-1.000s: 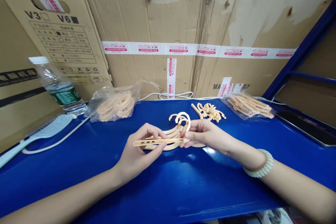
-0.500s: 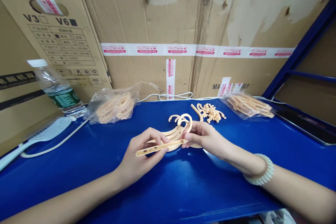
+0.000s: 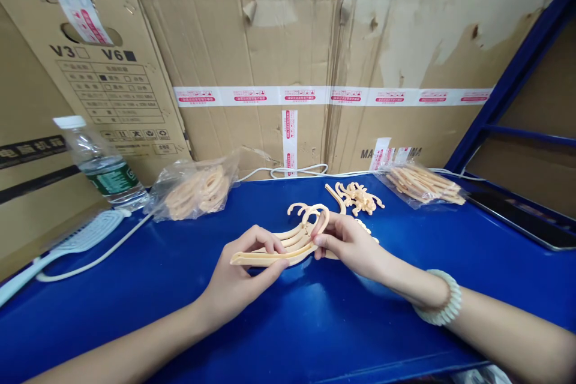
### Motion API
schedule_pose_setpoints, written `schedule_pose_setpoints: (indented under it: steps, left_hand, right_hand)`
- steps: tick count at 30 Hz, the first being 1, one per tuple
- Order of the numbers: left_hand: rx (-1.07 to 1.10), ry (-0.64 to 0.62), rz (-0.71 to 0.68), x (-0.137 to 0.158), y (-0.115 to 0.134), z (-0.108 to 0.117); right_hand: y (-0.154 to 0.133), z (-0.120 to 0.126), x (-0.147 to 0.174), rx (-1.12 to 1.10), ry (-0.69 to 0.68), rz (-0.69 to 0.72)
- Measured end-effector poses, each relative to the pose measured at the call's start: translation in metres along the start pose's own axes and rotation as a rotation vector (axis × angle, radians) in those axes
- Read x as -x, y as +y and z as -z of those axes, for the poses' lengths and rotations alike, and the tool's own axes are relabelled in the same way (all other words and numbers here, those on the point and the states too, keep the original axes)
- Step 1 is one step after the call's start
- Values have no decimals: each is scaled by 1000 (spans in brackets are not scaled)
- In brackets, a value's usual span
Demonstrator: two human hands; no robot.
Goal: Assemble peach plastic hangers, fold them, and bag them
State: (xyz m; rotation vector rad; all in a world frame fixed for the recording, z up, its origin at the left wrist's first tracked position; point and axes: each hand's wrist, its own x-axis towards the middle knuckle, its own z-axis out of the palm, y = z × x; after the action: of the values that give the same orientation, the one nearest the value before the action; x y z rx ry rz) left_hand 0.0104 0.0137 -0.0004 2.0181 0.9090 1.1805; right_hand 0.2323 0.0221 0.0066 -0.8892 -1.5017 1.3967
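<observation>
Low over the blue tabletop, I hold a beige plastic clothes hanger between both hands. My left hand is closed on its long, slightly curved arm, thumb below and fingers above. At the hook end, my right hand pinches the piece between thumb and fingers. A curved beige hook rises beside the right fingertips; whether it is joined to the held arm I cannot tell. Just behind lie more curved beige hanger parts, partly hidden by my hands.
Behind sits a pile of small beige hooked parts. Clear bags of beige parts lie at left and right. A water bottle, pale hairbrush, white cable and dark phone-like slab surround them. Cardboard stands behind.
The held hanger has turned slightly, showing more of its side face instead of its slotted edge. Both hands keep their grip. The camera view has shifted a little.
</observation>
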Motion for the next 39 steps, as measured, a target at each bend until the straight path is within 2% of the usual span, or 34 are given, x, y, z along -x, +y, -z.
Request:
schedule_pose_setpoints:
  steps: [6,10,14,22,29,34,36,39]
  left_hand:
    - [35,35,87,-3,0,0]
    - [179,82,160,-8,-1,0]
    - [208,114,194,-10,-2,0]
    - [300,162,295,-10,-4,0]
    - [449,181,412,-7,-8,-1]
    - [462,210,403,-7,-8,-2]
    - [458,201,399,-7,-5,-3]
    - [478,106,394,-5,2,-6]
  right_hand:
    - [6,4,-4,-4,-50,1]
    - [6,4,-3,61,-27,37]
    - [0,3,-1,107,-17,83]
    - [-5,5,-2,82,0,70]
    - [-3,7,-3,-37,-13,-53]
    - [-5,7,-1,37,0,-90]
    - [-7,6,-1,68,-3,-81]
    - [-7,1,0,76,-33,-47]
